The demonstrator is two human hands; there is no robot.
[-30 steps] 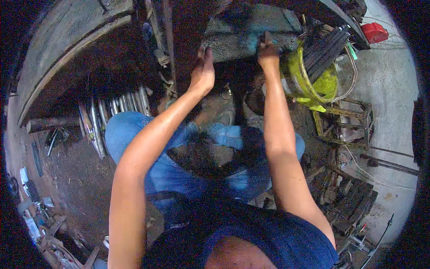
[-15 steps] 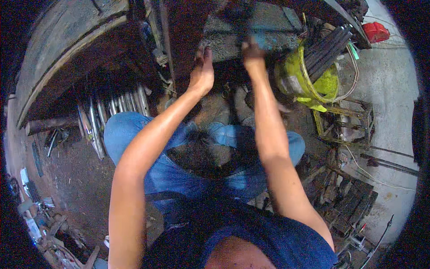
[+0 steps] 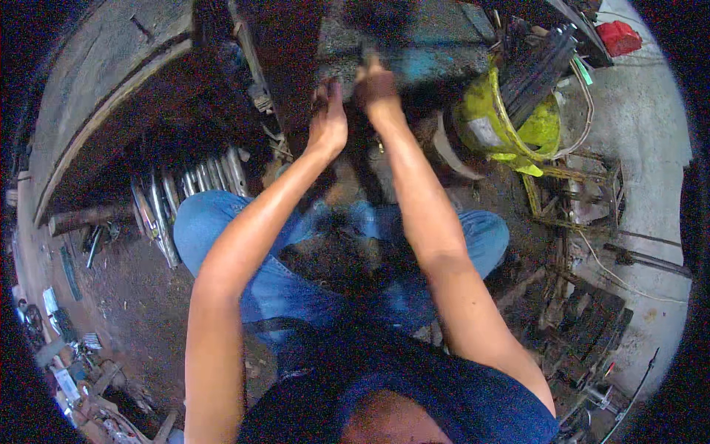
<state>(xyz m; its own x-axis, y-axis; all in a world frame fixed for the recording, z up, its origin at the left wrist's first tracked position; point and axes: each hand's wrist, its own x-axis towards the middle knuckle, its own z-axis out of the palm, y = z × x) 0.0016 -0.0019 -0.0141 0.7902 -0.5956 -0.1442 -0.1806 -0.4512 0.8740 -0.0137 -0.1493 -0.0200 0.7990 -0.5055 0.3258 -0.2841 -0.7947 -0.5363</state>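
Note:
Both my arms reach forward over my bent knees. My left hand [image 3: 328,124] is raised at the near edge of a grey, gritty surface [image 3: 436,65] with blue patches. Its thumb points up and its darkened fingers curl in; what they grip, if anything, is hidden in shadow. Close beside it, my right hand [image 3: 379,92] is closed like a fist over the same surface, blurred by motion. Something dark shows at its fingertips, too unclear to name. A small gap separates the two hands.
Right of the surface, a yellow bucket [image 3: 479,111] holds several dark rods [image 3: 538,78]. A red container [image 3: 620,38] lies beyond. Shiny metal tubes [image 3: 194,177] lean at left. A rusty metal frame [image 3: 577,194] stands at right; scrap [image 3: 70,381] lies at lower left.
My right hand has moved left across the gritty surface, closer to my left hand. A pale curved edge beside the bucket is now uncovered. My left hand has barely shifted.

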